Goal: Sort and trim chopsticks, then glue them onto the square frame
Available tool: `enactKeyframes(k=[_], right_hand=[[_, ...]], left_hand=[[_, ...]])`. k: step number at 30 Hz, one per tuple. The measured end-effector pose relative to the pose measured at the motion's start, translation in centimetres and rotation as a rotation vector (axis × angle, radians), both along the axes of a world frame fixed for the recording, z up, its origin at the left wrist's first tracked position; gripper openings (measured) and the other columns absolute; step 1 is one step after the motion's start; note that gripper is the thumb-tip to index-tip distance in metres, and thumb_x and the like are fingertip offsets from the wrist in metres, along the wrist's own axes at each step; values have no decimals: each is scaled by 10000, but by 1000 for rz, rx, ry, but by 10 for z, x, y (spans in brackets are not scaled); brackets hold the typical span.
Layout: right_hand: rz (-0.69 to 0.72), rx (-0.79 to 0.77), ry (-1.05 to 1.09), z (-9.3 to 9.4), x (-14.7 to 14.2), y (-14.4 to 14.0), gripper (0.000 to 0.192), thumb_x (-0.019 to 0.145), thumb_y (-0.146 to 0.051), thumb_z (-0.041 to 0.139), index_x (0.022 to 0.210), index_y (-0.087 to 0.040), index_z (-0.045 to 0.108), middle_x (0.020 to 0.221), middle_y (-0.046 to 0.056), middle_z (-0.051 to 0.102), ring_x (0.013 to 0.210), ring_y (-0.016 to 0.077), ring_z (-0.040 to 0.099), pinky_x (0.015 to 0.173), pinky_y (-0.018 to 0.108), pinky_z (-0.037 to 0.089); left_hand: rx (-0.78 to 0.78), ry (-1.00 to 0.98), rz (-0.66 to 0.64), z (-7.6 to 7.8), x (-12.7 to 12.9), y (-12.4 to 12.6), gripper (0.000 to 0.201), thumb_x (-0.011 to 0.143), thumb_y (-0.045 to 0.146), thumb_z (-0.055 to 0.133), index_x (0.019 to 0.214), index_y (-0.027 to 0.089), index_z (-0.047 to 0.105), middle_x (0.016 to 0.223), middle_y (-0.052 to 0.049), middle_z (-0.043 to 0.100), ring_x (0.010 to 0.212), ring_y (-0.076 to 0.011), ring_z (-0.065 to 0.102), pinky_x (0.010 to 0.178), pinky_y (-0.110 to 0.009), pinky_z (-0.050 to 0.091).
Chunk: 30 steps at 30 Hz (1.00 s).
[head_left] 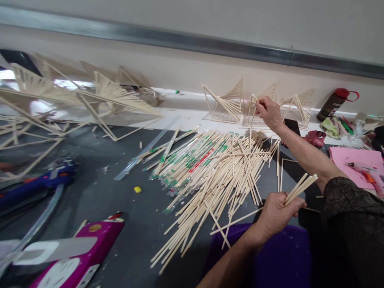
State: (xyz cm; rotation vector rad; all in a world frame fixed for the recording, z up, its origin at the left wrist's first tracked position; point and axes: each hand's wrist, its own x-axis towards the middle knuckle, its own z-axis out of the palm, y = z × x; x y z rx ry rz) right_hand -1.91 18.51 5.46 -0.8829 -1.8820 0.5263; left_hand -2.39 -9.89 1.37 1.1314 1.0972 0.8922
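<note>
Head view of a dark table set against a pale wall. The left hand, low and right of centre, is closed around a small bundle of sticks whose free ends point up and to the right. The right hand reaches across to the far edge of the table, its fingertips pinched on a stick at the top of a small stick frame; the forearm crosses above the near hand, and a dark sleeve covers the upper arm. That frame stands between two similar frames in a row along the white strip at the wall. A large loose pile of sticks, some in clear printed wrappers, lies between the two hands and spreads toward the near edge. A purple tub sits below the left hand. Larger fan-shaped stick structures occupy the far left. A glue gun and a magenta box lie at near left; a bottle and pink sheet at right.
</note>
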Motion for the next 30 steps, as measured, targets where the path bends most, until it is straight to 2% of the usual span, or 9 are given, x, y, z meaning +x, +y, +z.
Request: enactKeyframes(k=[7,11,22,30], right_hand=[[-45,7,-45,-8,-4,12,72,898,-193,546,842,-195,591,658,-9,653,680,135,651,739,281,527],[-51,-10,-49,-9,-7,16,82,904,-180,542,841,-187,595,646,-10,648,665,133,646,752,287,517],[-52,18,-93,-17,-20,18,113,905,-197,551,804,-196,601,654,-13,642,636,126,623,727,279,500],[-71,8,-127,-19,-21,18,137,912,-207,530,838,-191,644,672,-5,651,678,144,626,757,298,502]], left_hand=[[-27,-42,-1,-3,1,1,374,814,435,604,796,100,768,593,-15,574,578,-112,498,574,-249,358],[-32,-32,-1,-2,0,0,365,821,423,599,801,99,766,584,-6,564,551,-101,467,552,-247,339],[7,9,1,-9,1,-1,371,839,442,592,759,125,767,589,-20,587,575,-114,497,572,-256,359],[-8,27,-9,-5,0,-1,361,838,425,587,762,120,765,587,-10,572,561,-106,485,565,-247,352]])
